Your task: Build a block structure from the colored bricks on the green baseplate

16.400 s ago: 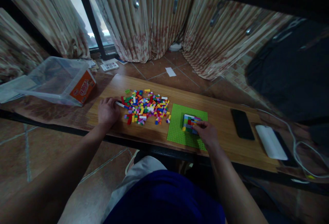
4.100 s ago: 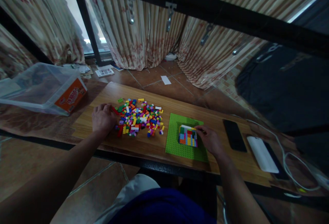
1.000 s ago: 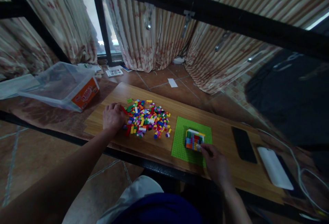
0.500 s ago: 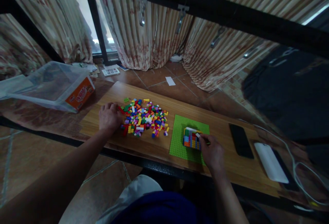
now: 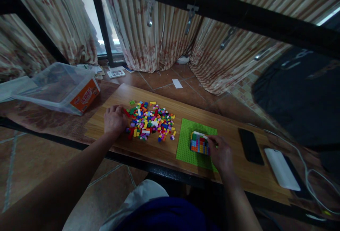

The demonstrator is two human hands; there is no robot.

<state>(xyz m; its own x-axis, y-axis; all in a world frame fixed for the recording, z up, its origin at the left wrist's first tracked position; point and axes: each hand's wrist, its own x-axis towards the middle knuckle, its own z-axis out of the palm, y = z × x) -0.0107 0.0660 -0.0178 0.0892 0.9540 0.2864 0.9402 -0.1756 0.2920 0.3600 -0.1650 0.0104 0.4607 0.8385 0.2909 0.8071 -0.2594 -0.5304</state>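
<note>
My right hand point(image 5: 221, 151) is at the right side of a small block build point(image 5: 199, 143) made of multicoloured bricks. Its thumb and forefinger pinch a small white brick point(image 5: 205, 137) at the build's far right corner, partly hidden by the fingertips. Beneath the build lies a green studded baseplate point(image 5: 183, 150). My left hand point(image 5: 114, 118) rests on the board at the left edge of a heap of loose toy bricks point(image 5: 151, 122), fingers bent loosely and a little apart. By its fingertips lies a red brick point(image 5: 126, 113); I see nothing held there.
The wooden board point(image 5: 170, 155) sits on a long bench. Right of the baseplate lie a black phone point(image 5: 251, 146), a white slab-like device point(image 5: 282, 169) and a white cable point(image 5: 305, 163). A clear plastic bin point(image 5: 57, 89) stands at the left. A dark metal bar point(image 5: 212, 10) crosses above.
My right hand has brought the white brick down against the build's far right corner. My left hand stays beside the heap. The whole view has shifted slightly.
</note>
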